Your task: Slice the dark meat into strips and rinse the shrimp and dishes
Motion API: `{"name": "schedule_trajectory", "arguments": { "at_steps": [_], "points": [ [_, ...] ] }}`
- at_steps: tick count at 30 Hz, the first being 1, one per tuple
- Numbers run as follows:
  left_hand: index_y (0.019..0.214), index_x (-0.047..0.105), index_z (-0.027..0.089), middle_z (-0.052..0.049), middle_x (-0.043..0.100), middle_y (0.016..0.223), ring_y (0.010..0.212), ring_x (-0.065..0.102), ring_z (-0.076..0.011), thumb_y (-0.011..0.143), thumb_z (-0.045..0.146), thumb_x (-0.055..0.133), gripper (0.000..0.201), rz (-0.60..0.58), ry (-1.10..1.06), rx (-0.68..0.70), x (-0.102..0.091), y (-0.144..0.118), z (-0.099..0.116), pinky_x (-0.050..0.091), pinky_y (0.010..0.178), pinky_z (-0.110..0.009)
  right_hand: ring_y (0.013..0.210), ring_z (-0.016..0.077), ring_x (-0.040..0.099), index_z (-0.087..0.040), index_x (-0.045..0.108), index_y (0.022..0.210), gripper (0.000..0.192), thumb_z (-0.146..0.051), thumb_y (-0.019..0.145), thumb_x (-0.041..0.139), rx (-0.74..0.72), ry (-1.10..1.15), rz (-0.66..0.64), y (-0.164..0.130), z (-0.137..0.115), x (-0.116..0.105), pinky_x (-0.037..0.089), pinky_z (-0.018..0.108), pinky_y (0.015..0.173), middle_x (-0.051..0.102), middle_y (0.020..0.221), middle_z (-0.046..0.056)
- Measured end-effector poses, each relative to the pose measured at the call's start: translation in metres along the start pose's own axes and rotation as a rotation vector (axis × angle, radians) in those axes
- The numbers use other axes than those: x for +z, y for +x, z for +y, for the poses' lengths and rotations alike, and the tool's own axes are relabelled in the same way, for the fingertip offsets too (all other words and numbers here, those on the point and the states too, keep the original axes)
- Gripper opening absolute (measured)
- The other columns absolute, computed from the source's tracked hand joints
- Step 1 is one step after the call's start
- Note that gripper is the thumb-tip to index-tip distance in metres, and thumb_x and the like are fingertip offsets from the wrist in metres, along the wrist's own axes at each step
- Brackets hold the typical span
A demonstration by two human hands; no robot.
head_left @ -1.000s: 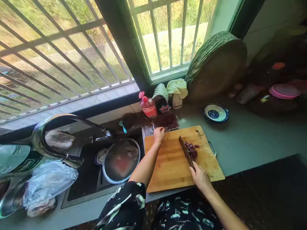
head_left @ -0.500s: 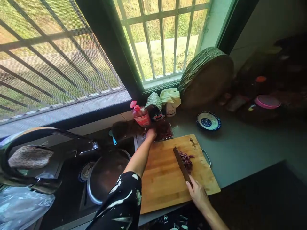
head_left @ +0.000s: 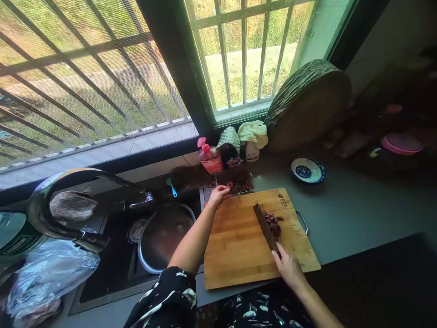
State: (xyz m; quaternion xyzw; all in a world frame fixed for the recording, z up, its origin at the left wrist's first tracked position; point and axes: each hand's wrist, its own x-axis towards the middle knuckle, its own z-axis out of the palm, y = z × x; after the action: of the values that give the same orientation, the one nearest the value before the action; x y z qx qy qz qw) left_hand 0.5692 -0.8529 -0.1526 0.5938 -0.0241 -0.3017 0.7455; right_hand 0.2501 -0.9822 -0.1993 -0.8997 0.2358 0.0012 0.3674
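Behind the bamboo cutting board (head_left: 246, 241), in the window's shadow, I can barely read a small tray (head_left: 239, 184) of dark red pieces; what the left hand (head_left: 217, 196) pinches there is too dim to name, though its fingers look curled at the tray's near edge. The board lies on a grey counter under a barred window, right of the sink with its steel pot (head_left: 164, 237). My right hand (head_left: 288, 269) grips the cleaver (head_left: 265, 228), handle hidden in the fist. The blade's long axis runs from the board's near edge toward the window, tip away, beside chopped red bits (head_left: 274, 223).
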Motion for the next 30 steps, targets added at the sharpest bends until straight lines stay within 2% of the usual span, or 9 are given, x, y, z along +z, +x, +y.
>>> {"name": "schedule_trajectory", "arguments": {
  "at_steps": [5,7,10,15,17,21,24,27,30],
  "points": [
    [0.072,0.051,0.014,-0.003,0.061,0.071,0.071,0.061,-0.0158,0.051,0.032,0.075,0.036,-0.068,0.125,-0.169,0.015,-0.072,-0.053,0.047,0.065,-0.027,0.084,0.0180,0.060,-0.017,0.050,0.111,0.037,-0.032,0.084,0.031,-0.017,-0.019,0.018,0.000,-0.004,-0.003,0.044,0.026,0.069,0.065,0.094,0.008],
    [0.070,0.052,0.014,-0.004,0.062,0.070,0.067,0.061,-0.0160,0.056,0.031,0.072,0.030,0.006,0.295,-0.184,0.021,-0.097,-0.079,0.046,0.061,-0.026,0.084,0.0184,0.060,-0.017,0.050,0.111,0.037,-0.033,0.084,0.031,-0.010,-0.047,0.006,0.000,-0.005,-0.004,0.043,0.026,0.069,0.065,0.093,0.008],
    [0.071,0.056,0.014,-0.006,0.062,0.076,0.070,0.060,-0.0168,0.058,0.024,0.070,0.022,0.142,0.613,-0.085,0.021,-0.120,-0.106,0.045,0.066,-0.029,0.085,0.0187,0.060,-0.016,0.050,0.111,0.037,-0.032,0.084,0.031,-0.017,-0.080,-0.013,0.000,-0.006,-0.004,0.043,0.026,0.070,0.064,0.095,0.009],
    [0.086,0.062,0.013,-0.010,0.059,0.087,0.083,0.055,-0.0181,0.076,0.028,0.050,0.022,0.287,0.936,0.125,0.008,-0.121,-0.109,0.041,0.079,-0.031,0.082,0.0183,0.060,-0.016,0.050,0.111,0.037,-0.032,0.084,0.031,-0.018,-0.117,-0.010,0.000,-0.006,0.000,0.042,0.025,0.068,0.065,0.092,0.009],
    [0.088,0.063,0.014,-0.010,0.059,0.088,0.088,0.054,-0.0192,0.078,0.028,0.048,0.022,0.202,1.078,0.171,0.011,-0.115,-0.103,0.040,0.080,-0.030,0.082,0.0185,0.060,-0.016,0.049,0.112,0.038,-0.033,0.084,0.030,-0.004,-0.128,-0.015,0.000,-0.005,0.001,0.042,0.026,0.068,0.065,0.092,0.009],
    [0.077,0.065,0.015,-0.012,0.060,0.088,0.093,0.052,-0.0244,0.068,0.025,0.060,0.015,-0.029,1.362,0.136,0.025,-0.107,-0.098,0.041,0.076,-0.030,0.083,0.0193,0.060,-0.016,0.048,0.113,0.039,-0.034,0.084,0.029,0.011,-0.141,-0.035,0.000,-0.005,0.003,0.042,0.027,0.069,0.064,0.094,0.009],
    [0.071,0.063,0.015,-0.010,0.062,0.079,0.080,0.057,-0.0215,0.068,0.024,0.059,0.011,-0.042,1.339,0.061,0.027,-0.103,-0.098,0.042,0.068,-0.028,0.084,0.0188,0.059,-0.017,0.048,0.113,0.038,-0.034,0.084,0.029,0.008,-0.122,-0.029,0.000,-0.003,0.004,0.041,0.026,0.071,0.063,0.095,0.008],
    [0.069,0.061,0.015,-0.005,0.062,0.067,0.064,0.056,-0.0153,0.068,0.025,0.059,0.010,0.068,1.117,-0.078,0.017,-0.100,-0.099,0.041,0.059,-0.023,0.086,0.0189,0.059,-0.017,0.047,0.113,0.038,-0.034,0.084,0.029,0.005,-0.090,-0.029,-0.001,-0.002,0.005,0.041,0.027,0.072,0.063,0.096,0.008],
    [0.073,0.060,0.014,-0.002,0.061,0.065,0.056,0.054,-0.0110,0.067,0.021,0.059,0.009,0.155,0.864,-0.122,0.008,-0.095,-0.097,0.040,0.054,-0.020,0.088,0.0193,0.058,-0.016,0.047,0.114,0.039,-0.033,0.084,0.030,0.006,-0.066,-0.028,-0.002,-0.002,0.003,0.041,0.027,0.072,0.063,0.096,0.009]
  ]
}}
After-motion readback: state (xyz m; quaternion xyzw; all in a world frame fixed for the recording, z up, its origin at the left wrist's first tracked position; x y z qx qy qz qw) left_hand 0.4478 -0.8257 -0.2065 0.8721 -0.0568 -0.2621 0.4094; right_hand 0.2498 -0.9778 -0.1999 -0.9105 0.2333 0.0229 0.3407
